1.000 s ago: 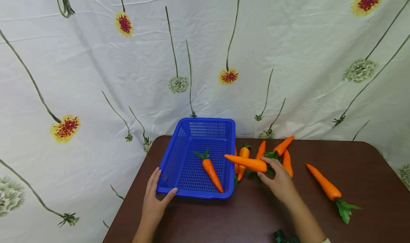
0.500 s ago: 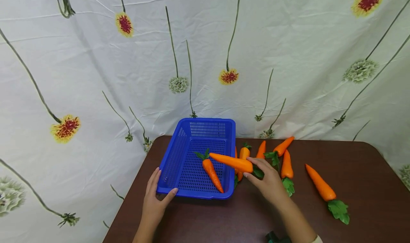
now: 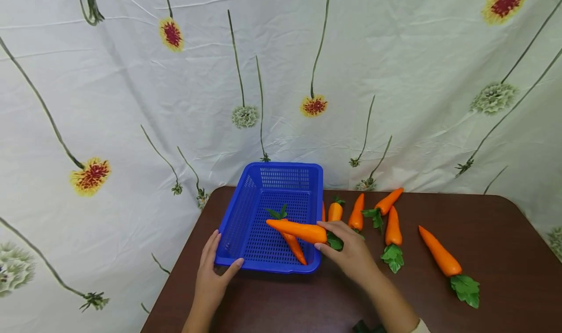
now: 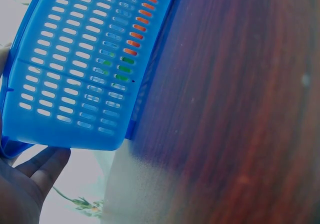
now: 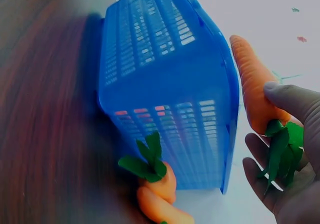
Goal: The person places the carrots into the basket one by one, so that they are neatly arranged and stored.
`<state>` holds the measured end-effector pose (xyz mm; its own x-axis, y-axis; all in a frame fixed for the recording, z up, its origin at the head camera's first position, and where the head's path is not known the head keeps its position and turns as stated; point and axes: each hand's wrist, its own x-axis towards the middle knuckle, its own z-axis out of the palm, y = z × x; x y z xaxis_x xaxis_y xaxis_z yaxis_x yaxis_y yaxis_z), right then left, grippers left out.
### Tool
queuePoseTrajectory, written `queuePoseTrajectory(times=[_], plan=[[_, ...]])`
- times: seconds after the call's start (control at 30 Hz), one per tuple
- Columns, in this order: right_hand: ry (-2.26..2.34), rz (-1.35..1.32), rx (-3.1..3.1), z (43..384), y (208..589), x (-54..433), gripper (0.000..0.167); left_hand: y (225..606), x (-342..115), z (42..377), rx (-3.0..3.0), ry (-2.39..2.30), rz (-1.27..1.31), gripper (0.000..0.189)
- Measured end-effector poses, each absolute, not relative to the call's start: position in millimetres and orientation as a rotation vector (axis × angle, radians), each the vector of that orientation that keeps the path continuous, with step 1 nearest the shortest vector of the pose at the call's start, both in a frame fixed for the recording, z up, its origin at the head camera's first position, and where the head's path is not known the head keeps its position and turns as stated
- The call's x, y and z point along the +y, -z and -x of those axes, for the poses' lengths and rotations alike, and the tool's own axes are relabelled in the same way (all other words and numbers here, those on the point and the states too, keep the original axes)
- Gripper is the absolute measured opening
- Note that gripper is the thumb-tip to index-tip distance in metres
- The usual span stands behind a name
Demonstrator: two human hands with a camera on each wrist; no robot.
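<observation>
A blue plastic basket [image 3: 269, 266] stands on the dark brown table, with one orange carrot [image 3: 293, 247] with green leaves lying inside. My left hand [image 3: 210, 269] holds the basket's near left corner, thumb at the front rim and fingers along the left side. In the left wrist view those fingers [image 4: 47, 166] rest against the basket wall. My right hand [image 3: 349, 252] pinches another carrot [image 3: 298, 229] near its leafy end. Its tip points left over the inside of the basket, and it overlaps the lying carrot in the head view. The green leaves [image 5: 282, 151] hang by my palm.
Right of the basket lie several carrots, among them one near the back [image 3: 389, 201] and one by itself [image 3: 440, 250] farther right. Two carrots [image 5: 162, 184] sit close to the basket's side wall. A flowered white cloth [image 3: 281, 79] hangs behind the table [image 3: 505, 235].
My right hand has moved left with its carrot, from beside the basket to over its inside. The leaves of the carrots on the right have come into view. My left hand stays put.
</observation>
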<state>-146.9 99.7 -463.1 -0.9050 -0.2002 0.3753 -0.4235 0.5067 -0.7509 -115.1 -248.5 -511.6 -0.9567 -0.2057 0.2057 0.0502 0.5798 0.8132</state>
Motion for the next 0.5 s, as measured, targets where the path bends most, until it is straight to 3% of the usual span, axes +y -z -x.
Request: queuePoseTrajectory(times=[0.5], plan=[[-1.432,-0.661,-2.549,141,457,68,0.049,511,-248,116,-2.550,1.303,-0.144,0.092]])
